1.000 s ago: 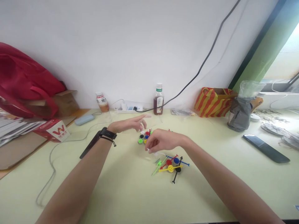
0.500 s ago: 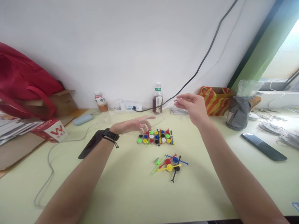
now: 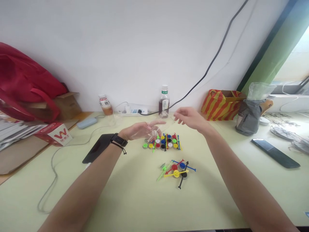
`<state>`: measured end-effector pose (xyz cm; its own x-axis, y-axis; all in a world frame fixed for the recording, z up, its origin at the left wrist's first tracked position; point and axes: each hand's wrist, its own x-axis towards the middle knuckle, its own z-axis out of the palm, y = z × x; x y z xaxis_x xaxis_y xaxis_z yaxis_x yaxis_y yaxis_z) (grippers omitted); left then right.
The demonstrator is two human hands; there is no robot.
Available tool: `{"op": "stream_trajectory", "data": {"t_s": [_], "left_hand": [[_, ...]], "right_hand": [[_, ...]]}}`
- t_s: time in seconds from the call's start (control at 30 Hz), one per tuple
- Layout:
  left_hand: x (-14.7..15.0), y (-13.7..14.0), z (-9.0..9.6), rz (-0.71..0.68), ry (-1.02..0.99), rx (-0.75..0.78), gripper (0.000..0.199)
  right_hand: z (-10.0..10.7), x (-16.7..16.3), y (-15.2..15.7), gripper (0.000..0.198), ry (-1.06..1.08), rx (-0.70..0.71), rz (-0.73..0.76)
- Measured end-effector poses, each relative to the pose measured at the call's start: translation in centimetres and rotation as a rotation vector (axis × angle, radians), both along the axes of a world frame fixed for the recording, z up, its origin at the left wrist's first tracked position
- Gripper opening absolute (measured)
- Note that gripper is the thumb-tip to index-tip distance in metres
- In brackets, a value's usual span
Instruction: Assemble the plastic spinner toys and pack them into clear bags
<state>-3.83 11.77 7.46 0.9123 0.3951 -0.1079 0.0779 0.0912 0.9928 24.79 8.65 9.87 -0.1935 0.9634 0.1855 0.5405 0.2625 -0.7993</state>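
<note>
My left hand [image 3: 144,129], with a black watch on its wrist, holds a crumpled piece of clear plastic [image 3: 152,131] that looks like a thin bag. It hovers over the left end of rows of small coloured discs [image 3: 170,145] with arrows lying across them. Right of the plastic, my right hand [image 3: 187,118] hangs in the air, fingers loosely bent and apart, with nothing visible in them. Closer to me lies a loose group of arrow spinners: yellow [image 3: 176,173], red [image 3: 174,167], blue [image 3: 182,165], black [image 3: 183,174] and green [image 3: 164,168].
A bottle of dark drink [image 3: 164,102] and a power strip [image 3: 135,110] stand by the wall. On the left are another bottle [image 3: 105,105], a red-and-white box [image 3: 56,134] and a dark tablet [image 3: 98,149]. A striped bag [image 3: 218,106] and a phone [image 3: 275,152] are on the right.
My right hand has come down and slightly left, and its pinched fingers have loosened. My left hand has shifted a little right with the clear plastic. The discs and spinners lie as before.
</note>
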Motion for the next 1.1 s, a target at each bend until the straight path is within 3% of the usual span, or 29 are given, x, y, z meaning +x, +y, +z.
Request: {"op": "stream_trajectory", "data": {"t_s": [0.07,0.23,0.37,0.53,0.7,0.83,0.97,1.1], "left_hand": [[-0.2,0.2,-0.2,-0.004,0.027,-0.003,0.078],[-0.6,0.5,-0.3,-0.004,0.082,-0.026,0.075],[-0.7,0.6,-0.4,-0.031,0.096,-0.038,0.075],[-0.7,0.7,-0.4,-0.037,0.115,-0.055,0.076],[-0.6,0.6,-0.4,-0.044,0.112,-0.055,0.074],[-0.8,0.6,-0.3,-0.055,0.103,-0.061,0.074],[-0.9,0.6,-0.2,-0.024,0.129,-0.086,0.074],[-0.9,0.6,-0.3,-0.031,0.134,-0.076,0.074]], "right_hand": [[0.0,0.7,-0.1,0.015,-0.225,-0.093,0.118],[-1.3,-1.1,-0.6,0.024,-0.533,-0.356,0.696],[-3.1,-4.5,-1.2,0.041,-0.646,-0.512,0.887],[-4.4,-6.1,-1.5,0.02,-0.663,-0.597,0.908],[-4.1,-5.3,-1.2,0.009,-0.582,-0.458,0.927],[-1.6,-4.0,-1.9,0.007,-0.479,-0.363,0.911],[1.9,-1.3,-3.0,0.021,-0.261,-0.287,0.901],[3.4,2.4,-2.9,0.03,0.106,-0.088,0.592]]}}
